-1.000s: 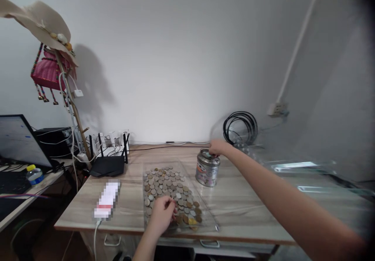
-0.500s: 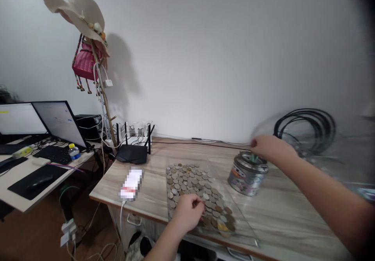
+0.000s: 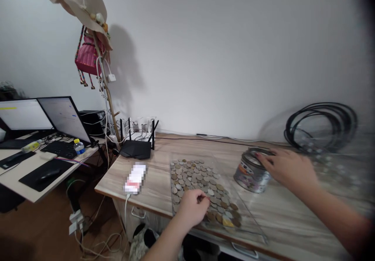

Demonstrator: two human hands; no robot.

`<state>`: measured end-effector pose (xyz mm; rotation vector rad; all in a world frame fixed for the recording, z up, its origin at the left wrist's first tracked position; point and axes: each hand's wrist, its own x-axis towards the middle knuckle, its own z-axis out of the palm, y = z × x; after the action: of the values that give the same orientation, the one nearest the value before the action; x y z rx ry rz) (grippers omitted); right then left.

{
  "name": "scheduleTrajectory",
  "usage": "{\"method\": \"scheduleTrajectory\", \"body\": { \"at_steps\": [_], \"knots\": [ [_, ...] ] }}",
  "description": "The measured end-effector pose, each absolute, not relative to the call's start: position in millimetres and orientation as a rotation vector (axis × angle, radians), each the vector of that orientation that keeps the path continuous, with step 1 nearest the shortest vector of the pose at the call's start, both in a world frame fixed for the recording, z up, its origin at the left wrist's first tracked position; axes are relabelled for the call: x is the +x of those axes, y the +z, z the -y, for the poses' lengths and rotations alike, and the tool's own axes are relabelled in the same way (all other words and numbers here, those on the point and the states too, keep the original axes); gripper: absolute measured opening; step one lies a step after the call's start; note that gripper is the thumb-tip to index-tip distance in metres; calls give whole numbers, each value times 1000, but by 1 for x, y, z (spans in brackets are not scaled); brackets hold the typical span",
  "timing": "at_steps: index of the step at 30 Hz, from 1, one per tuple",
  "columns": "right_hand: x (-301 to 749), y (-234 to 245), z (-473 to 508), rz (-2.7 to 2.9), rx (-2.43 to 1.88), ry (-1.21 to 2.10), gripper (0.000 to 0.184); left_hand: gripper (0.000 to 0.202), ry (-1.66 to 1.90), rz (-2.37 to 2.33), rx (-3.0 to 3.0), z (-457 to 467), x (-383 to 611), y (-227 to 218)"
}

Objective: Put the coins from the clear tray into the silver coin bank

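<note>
- Well left of the fingers of the left hand (image 3: 193,207), two monitors (image 3: 63,118) were seen lit, but no line on them could be read; near them, the blue label of a yellow-capped bottle (image 3: 79,148) was too small to be made out.
- Nearer, left of the same fingers, a phone (image 3: 135,178) was laid on the desk (image 3: 158,183), its screen masked in blocks; by a tug on its white cable (image 3: 125,214) it could be dragged off the front edge.
- Those fingers were curled in over the coins (image 3: 202,177), thumb almost meeting forefinger; whether anything was pinched could not be told.
- Around the fingertips the coins were spread, within or under clear plastic (image 3: 252,226); if its front were pulled, coins might be spilled over the edge. No marking on them could be read.
- Just left of the fingers of the right hand (image 3: 288,167), a silver tin (image 3: 250,179) was stood upright; by a sideways push it could be tipped. Its orange patch and dark lettering were too blurred for reading.
- The right fingers were partly spread at its rim; whether it was gripped or brushed could not be told.
- Behind them, coiled black cable (image 3: 288,130) could be snagged by a wide reach.
</note>
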<state>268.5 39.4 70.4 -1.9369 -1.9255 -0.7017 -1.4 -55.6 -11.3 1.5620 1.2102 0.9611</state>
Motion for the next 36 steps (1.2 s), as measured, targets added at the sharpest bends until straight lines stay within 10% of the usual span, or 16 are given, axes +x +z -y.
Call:
{"method": "scheduleTrajectory", "body": {
  "at_steps": [9, 24, 36],
  "knots": [
    [154, 23, -42, 2563, -1559, 249, 49, 18, 1201, -1391, 1713, 58, -1, -5],
    [135, -5, 1, 2665, -1339, 560, 71, 14, 1224, -1397, 1603, 42, -3, -16],
    [118, 9, 22, 2691, -1518, 963, 25, 16, 1258, -1480, 1526, 41, -4, -20]
  ]
}}
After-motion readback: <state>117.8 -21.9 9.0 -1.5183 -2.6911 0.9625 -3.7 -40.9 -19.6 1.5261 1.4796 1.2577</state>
